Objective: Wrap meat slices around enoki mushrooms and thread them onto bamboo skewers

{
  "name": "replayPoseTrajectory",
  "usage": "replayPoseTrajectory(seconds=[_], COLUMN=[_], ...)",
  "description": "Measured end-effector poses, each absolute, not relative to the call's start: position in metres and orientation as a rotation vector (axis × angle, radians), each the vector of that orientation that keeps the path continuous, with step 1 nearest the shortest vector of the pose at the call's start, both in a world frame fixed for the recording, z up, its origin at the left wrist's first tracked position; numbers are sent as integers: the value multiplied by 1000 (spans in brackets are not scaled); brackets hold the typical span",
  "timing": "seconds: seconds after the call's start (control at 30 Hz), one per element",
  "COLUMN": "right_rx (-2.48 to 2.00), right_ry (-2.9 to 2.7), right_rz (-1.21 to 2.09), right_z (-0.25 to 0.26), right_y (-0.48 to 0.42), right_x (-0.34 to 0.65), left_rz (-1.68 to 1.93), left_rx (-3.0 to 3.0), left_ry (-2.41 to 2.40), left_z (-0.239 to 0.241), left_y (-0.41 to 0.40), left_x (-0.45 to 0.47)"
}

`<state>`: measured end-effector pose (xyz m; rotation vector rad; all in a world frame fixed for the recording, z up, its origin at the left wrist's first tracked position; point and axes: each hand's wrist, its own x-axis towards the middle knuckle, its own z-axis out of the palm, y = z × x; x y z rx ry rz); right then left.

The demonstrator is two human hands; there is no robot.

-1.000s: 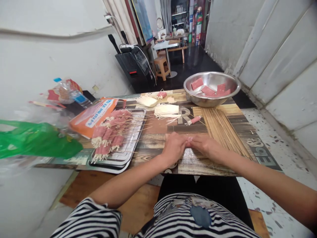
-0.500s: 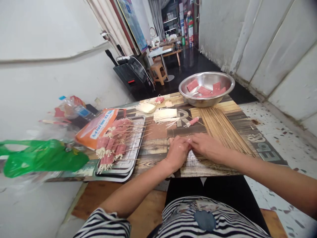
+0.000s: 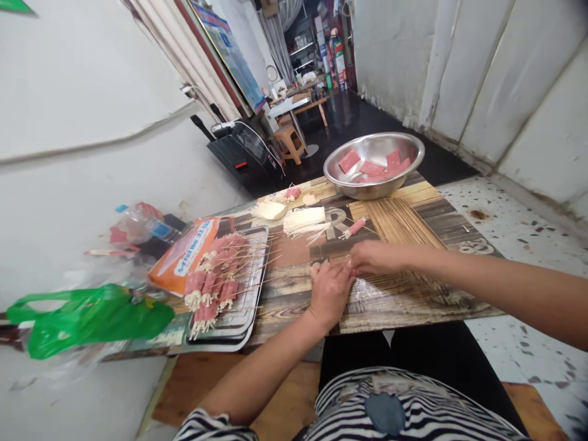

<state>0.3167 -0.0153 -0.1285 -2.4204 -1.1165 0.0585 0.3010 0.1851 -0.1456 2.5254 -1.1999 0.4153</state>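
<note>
Along the near side of the surface (image 3: pixel 390 309), the left hand (image 3: pixel 331 286) rests knuckles up, meeting the right hand (image 3: pixel 374 257), which reaches across palm down. Each grip looks narrow; I cannot tell what it holds. Rolling seems in hand; the next move calls for steady fingertips. Beyond lie a skewered roll (image 3: pixel 357 227), mushrooms (image 3: pixel 307 217), then pink slices (image 3: pixel 350 161) in a bowl (image 3: pixel 379 191).

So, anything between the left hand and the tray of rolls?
Only skewers jutting past the rim of the tray, on the side facing the left hand. Beyond their ends there's just tabletop; nothing else visible stands in that gap.
</note>
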Motion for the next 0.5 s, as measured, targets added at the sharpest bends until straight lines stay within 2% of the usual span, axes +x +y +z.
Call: replayPoseTrajectory(seconds=[0.27,0.5], right_rx=[-2362,-2501], right_ry=[-955,-802], right_rz=[302,141], right_z=[-122,-127], right_y=[-18,-14], right_x=[324,302], left_rz=[144,-217], left_rx=[2548,2567], left_ry=[-1159,-1228], left_z=[-138,-117], left_y=[182,172], left_x=[307,327])
